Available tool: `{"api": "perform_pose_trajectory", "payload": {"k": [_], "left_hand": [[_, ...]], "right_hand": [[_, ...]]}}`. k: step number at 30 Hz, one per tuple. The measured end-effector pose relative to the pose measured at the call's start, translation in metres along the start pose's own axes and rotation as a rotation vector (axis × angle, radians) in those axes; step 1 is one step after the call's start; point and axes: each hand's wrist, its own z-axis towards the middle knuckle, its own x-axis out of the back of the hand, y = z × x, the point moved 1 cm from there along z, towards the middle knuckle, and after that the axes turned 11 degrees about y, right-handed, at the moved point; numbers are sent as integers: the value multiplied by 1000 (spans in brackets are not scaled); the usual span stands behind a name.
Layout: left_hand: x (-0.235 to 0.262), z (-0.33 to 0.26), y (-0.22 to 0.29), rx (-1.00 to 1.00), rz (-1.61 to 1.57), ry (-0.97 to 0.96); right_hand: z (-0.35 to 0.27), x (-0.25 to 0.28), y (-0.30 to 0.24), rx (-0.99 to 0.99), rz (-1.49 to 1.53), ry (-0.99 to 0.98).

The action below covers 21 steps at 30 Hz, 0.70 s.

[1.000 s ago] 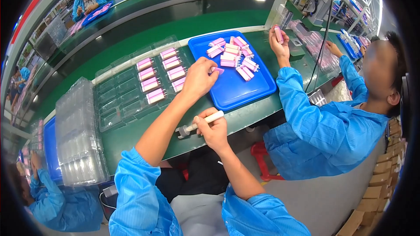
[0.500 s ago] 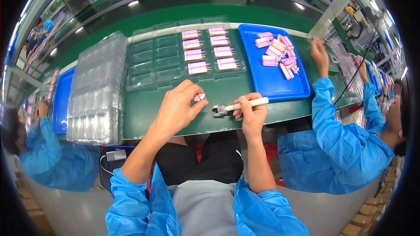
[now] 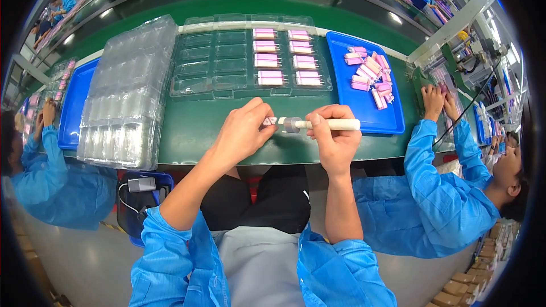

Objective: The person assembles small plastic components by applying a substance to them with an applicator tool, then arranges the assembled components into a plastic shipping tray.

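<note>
One long green bench (image 3: 210, 145) is stretched under and beyond the fingers of both hands. Well to the left of the left fingers, one co-worker (image 3: 62, 193) in a blue jacket is seen at the bench, and well to the right of the right fingers another co-worker (image 3: 443, 204), dressed similarly, is seen. A stack of clear plastic trays (image 3: 122, 96) is placed to the left of the left fingers and somewhat farther ahead. Straight ahead of the fingers, a clear compartment tray (image 3: 193, 84) is laid flat, and to the right of it, beyond the right fingers, a blue tray (image 3: 372, 122) is set. By the right hand (image 3: 335, 145), a tool with a pale handle (image 3: 344, 124) is held, its handle being pinched between thumb and forefinger and its greyish head being pointed toward the left fingers. In the right half of the compartment tray, eight pink-and-white pieces (image 3: 265, 61) are lined up in two columns, and in the blue tray a loose heap of similar pieces (image 3: 372, 68) is gathered. By the left hand (image 3: 239, 133), a small piece (image 3: 271, 120) is pinched between thumb and forefinger, its end being turned to the tool head; whether they are touching cannot be told.
</note>
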Motion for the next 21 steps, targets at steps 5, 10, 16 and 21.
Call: {"api": "perform_pose_trajectory", "payload": {"k": [5,10,16,21], "left_hand": [[-2,-2,-1,-18,-14,34],[-2,-2,-3,-16,-22,43],[-2,-2,-5,-24,-56,57],[6,3,-15,46,-239,-114]], "right_hand": [[2,-8,0,136,-221,-133],[2,-14,-3,176,-239,-103],[-2,-27,-17,291,-388,-149],[0,-29,-19,278,-430,-165]]}}
